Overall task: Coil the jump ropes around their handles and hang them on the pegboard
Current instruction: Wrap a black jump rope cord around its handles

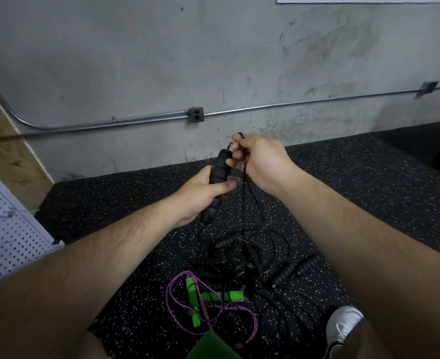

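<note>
— Grip first: why is the left hand [200,198] curling fingers and thumb tight round the black foam handle [217,172], top end pointing up towards the wall?

— Most likely it is serving as the spool. Holding it steady and tilted is leaving the upper end free for the right hand [261,161], which is pinching the thin black cord [243,200] between thumb and fingertips just beside that end.

— And below the pinch the cord is hanging slack?

— Yes, it is dropping between the two wrists to the speckled rubber floor [369,203] and joining a tangle of other black ropes [255,255]. That slack is probably giving the right hand room to carry each turn round the handle.

— Is any coil showing yet?

— Black on black is hiding it, so it cannot be told. The coiling is looking barely begun.

— What else is waiting?

— A purple rope with green handles [208,297] is lying uncoiled nearer the person's white shoe [343,325]. The white pegboard [9,229] is standing at the left edge, well apart from both hands, so hanging is looking some way off.
</note>
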`<state>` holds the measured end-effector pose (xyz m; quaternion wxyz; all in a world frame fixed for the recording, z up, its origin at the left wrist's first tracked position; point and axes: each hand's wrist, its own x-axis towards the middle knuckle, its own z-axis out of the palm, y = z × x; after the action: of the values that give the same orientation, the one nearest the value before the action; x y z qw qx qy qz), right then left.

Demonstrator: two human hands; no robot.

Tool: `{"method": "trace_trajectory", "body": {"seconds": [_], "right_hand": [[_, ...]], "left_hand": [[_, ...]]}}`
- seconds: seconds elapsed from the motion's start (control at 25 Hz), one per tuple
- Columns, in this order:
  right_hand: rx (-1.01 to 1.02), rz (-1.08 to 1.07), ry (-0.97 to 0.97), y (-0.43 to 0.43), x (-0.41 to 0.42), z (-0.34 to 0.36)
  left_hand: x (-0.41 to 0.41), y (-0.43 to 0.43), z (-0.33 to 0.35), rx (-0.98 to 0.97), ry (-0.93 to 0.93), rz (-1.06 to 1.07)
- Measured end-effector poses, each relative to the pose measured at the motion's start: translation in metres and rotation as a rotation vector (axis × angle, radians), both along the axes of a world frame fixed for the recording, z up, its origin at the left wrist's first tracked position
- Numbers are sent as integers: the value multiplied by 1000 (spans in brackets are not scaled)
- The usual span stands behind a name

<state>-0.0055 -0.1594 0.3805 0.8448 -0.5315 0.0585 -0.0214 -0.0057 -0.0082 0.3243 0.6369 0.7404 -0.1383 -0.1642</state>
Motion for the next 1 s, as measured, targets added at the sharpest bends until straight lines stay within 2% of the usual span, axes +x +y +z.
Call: {"method": "trace_trajectory", "body": {"seconds": [0.12,0.2,0.28,0.4,0.48,0.56,0.64,0.68,0.72,0.84,0.92,1.0], "right_hand": [[107,76,-89,-2,-4,5],[-83,-3,-82,-8,-2,7],[-301,-67,-26,-18,-6,6],[-537,124,96,-21,-22,-12],[-626,176,77,-15,-32,-18],[-564,-7,21,-21,-31,-9],[-336,-216,-32,-39,-28,11],[-259,-227,-55,-46,-29,16],[-284,-163,-37,-48,-32,15],[-547,170,81,-26,-48,-10],[-565,85,47,-21,-44,-10],[-448,-177,-21,-32,-39,3]], "left_hand": [[-10,-11,-4,-136,99,-123],[-16,-14,-3,-146,132,-117],[-14,-13,-1,-100,89,-57],[-6,-6,4,-106,2,-11],[-4,-1,6,-105,-31,-19],[-4,5,5,-10,-35,-57],[-7,9,0,112,-35,-119],[-8,10,-1,135,-35,-130],[-9,9,-1,134,-38,-123],[-12,2,1,88,-45,-98],[-11,5,2,78,-42,-109],[-9,11,2,123,-69,-133]]}}
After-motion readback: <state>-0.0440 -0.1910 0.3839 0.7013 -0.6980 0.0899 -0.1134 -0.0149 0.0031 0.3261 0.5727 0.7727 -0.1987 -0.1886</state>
